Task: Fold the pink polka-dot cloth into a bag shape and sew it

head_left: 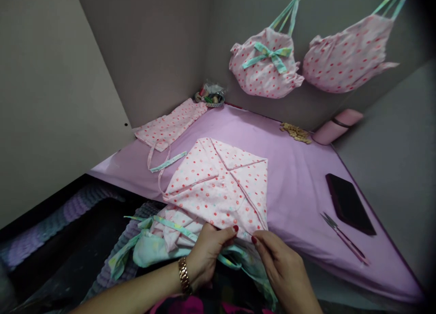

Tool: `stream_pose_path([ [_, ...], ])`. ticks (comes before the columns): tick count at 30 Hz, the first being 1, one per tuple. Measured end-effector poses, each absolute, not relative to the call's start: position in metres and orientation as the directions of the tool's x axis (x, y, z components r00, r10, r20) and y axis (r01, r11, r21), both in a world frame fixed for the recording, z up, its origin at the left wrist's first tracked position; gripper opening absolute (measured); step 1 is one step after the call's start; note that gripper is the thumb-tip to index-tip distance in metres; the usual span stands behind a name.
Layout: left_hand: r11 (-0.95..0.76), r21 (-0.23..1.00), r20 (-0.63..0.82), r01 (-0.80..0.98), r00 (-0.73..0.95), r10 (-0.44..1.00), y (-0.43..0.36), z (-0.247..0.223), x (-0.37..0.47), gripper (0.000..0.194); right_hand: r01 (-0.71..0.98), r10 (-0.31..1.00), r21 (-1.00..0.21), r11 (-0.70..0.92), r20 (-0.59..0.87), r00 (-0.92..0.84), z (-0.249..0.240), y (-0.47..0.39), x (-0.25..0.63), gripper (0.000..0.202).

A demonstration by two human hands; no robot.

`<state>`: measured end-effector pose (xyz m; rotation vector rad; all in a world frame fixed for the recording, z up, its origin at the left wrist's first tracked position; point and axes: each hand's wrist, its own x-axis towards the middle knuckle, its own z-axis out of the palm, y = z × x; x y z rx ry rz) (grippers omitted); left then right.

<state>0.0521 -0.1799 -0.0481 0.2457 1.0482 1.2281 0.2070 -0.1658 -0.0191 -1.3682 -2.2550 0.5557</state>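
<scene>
A pale pink fabric piece point(221, 186) with red dots and several dark pink seam lines spreads over the table's near edge. Its lower edge runs between my two hands. My left hand point(206, 252), with a gold watch at the wrist, pinches that edge between thumb and fingers. Close on the right, my right hand point(284, 264) pinches the same edge at a lower corner. Whether a needle or thread is between its fingertips is too small to tell. Mint green fabric point(151, 248) with ties hangs bunched beneath, partly in the lap.
Scissors point(345, 239) and a dark phone point(350, 204) lie on the lilac tablecloth point(293, 182) at right. Behind are a pink bottle point(337, 127), tan pieces point(295, 133), a small basket point(215, 100) and folded dotted fabric point(173, 123). Two dotted fabric bags point(269, 73) hang above.
</scene>
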Motion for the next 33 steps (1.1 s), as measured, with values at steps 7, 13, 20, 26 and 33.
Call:
stream_pose_path([
  [7, 0.393, 0.645, -0.536, -0.656, -0.021, 0.844, -0.18, -0.05, 0.052, 0.032, 0.75, 0.886, -0.487, 0.448, 0.13, -0.445, -0.023, -0.166, 0.209, 0.028],
  [13, 0.389, 0.654, -0.532, -0.649, -0.029, 0.846, -0.18, -0.053, 0.052, 0.032, 0.756, 0.87, -0.44, 0.485, 0.154, -0.468, -0.026, -0.165, 0.211, 0.032],
  [20, 0.392, 0.676, -0.527, -0.624, -0.037, 0.849, -0.18, -0.054, 0.051, 0.029, 0.772, 0.873, -0.418, 0.48, 0.141, -0.467, -0.027, -0.165, 0.211, 0.033],
  [26, 0.382, 0.66, -0.528, -0.647, -0.038, 0.849, -0.179, -0.055, 0.052, 0.031, 0.773, 0.87, -0.413, 0.482, 0.122, -0.477, -0.031, -0.165, 0.213, 0.035],
  [33, 0.366, 0.659, -0.512, -0.657, -0.036, 0.858, -0.181, -0.053, 0.052, 0.031, 0.783, 0.877, -0.412, 0.466, 0.102, -0.469, -0.031, -0.163, 0.211, 0.035],
])
